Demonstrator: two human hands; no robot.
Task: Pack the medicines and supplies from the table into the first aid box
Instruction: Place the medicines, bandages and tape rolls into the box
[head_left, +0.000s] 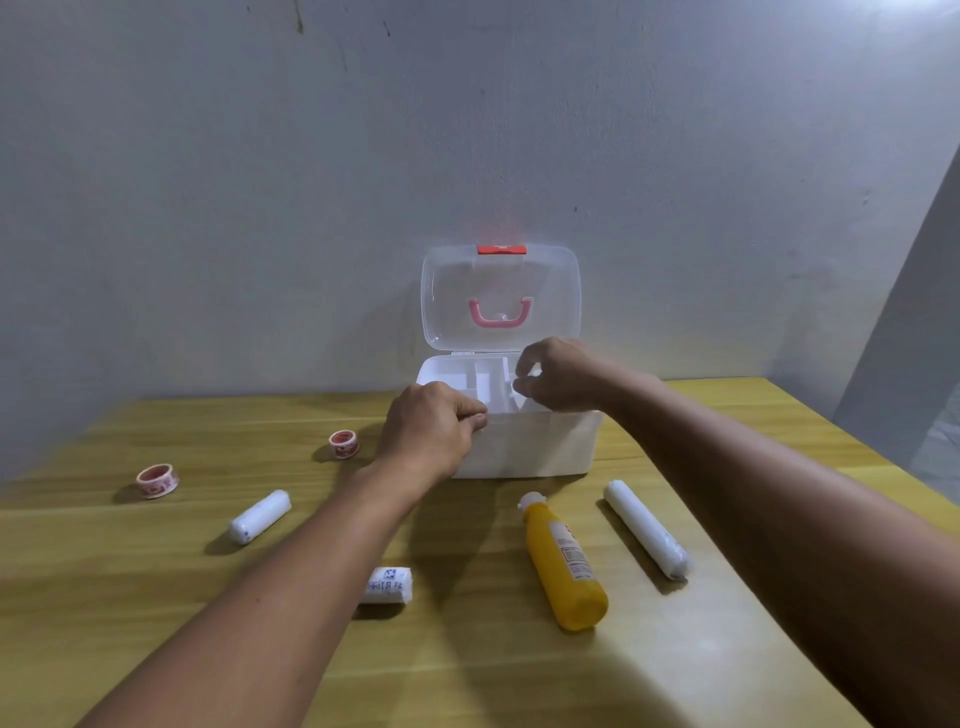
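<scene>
The white first aid box (535, 447) stands at the back of the wooden table (467, 665), its clear lid (550, 291) raised. A white compartment tray (485, 379) sits in its top. My left hand (428, 434) pinches the tray's front edge. My right hand (556, 374) is over the box, fingers closed on a tray divider. On the table lie two red-and-white tape rolls (157, 480) (344, 444), a white bandage roll (260, 517), a small printed gauze roll (388, 585), a yellow bottle (563, 566) and a long white roll (647, 527).
A grey wall rises right behind the box. The table's right edge (852, 447) runs diagonally, with floor beyond it. My forearms cross the table from the near side; the left one lies over part of the small gauze roll.
</scene>
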